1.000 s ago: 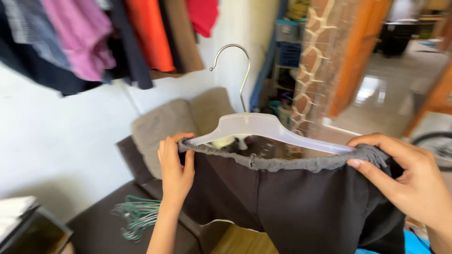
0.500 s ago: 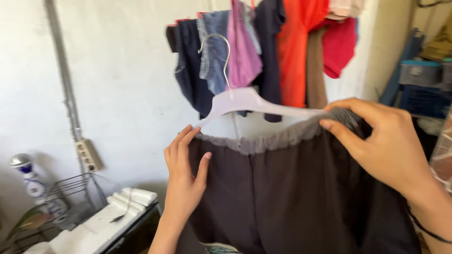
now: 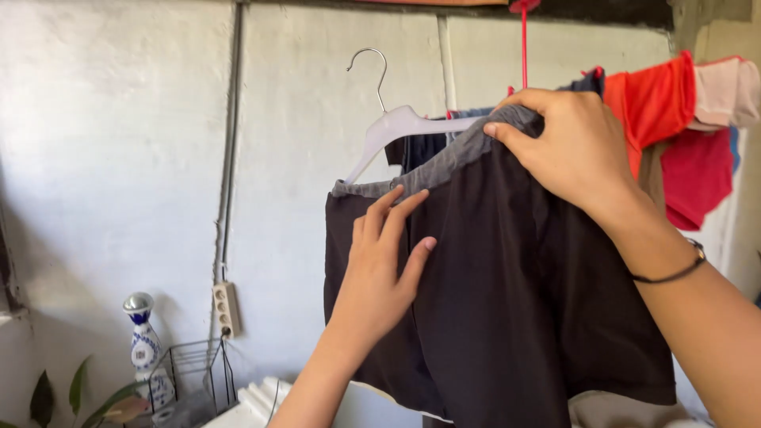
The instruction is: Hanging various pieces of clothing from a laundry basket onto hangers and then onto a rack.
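Item: dark shorts [image 3: 507, 301] w/ grey elastic waistband [image 3: 444, 162], carried on a white plastic hanger [image 3: 400, 127] w/ metal hook, raised in front of a whitewashed wall [image 3: 119, 143]. Right hand [image 3: 567, 143]: closed over the waistband's upper right end and the hanger arm beneath it, thumb in front, fingers curled over the top; it bore the load. Left hand [image 3: 384, 265]: open, fingers spread flat against the front of the shorts just below the waistband, pinching nothing as far as could be seen. Hanger sat tilted, its left shoulder lower; waistband ran along that slope, left end stretched over the hanger tip. Hook pointed up, free, touching nothing. Status, as judged: shorts looked already threaded onto the hanger; hook was not yet on any line or rail, so hanging up appeared left to do. Surroundings: clothes on a line [image 3: 674, 119] behind and to the right, incl. red, pink and blue pcs; red cord [image 3: 523, 40] dropping from above; grey pipe [image 3: 230, 158] down the wall to a socket strip [image 3: 227, 309]; blue-and-white ceramic bottle [image 3: 144, 341], wire basket [image 3: 194, 380] and plant leaves [image 3: 75, 396] lower left.
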